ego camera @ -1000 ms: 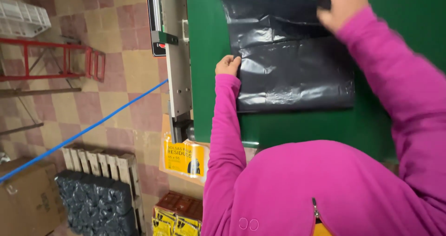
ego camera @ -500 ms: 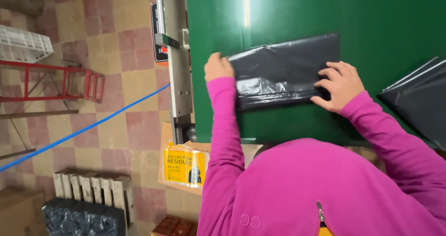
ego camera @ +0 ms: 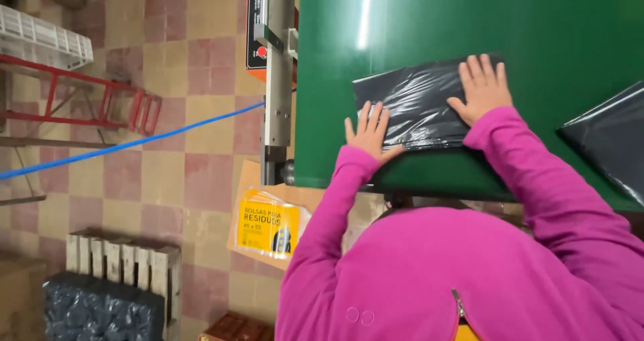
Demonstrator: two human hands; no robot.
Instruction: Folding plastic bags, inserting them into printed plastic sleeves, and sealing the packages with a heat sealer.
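Both hands are lying flat, fingers spread, on a folded black plastic bag (ego camera: 419, 109) resting on the green table (ego camera: 469, 26). Neither hand is gripping anything; the palms are pressing down, fingers apart and extended.

The left hand (ego camera: 369, 132) is sitting at the bag's near left corner, its heel hanging over the bag's near edge onto bare green. The right hand (ego camera: 481, 89) is covering the bag's far right corner, fingertips reaching just to the far edge.

The bag is lying close to the table's near edge, slightly skewed to it, with a narrow strip of green showing between. Wide open green is stretching away beyond the bag and to its left, up to the table's left edge. To the right, a second black plastic sheet (ego camera: 607, 140) is lying well apart from the folded one, running out of view.

A grey metal post (ego camera: 278, 79) is standing against the table's left side. Below, the floor is showing pink and tan checkered tiles (ego camera: 168, 146), with a blue hose (ego camera: 121, 146) crossing it, a red metal frame (ego camera: 87, 99), a white crate (ego camera: 40, 39) and a yellow packet (ego camera: 268, 227) on cardboard.
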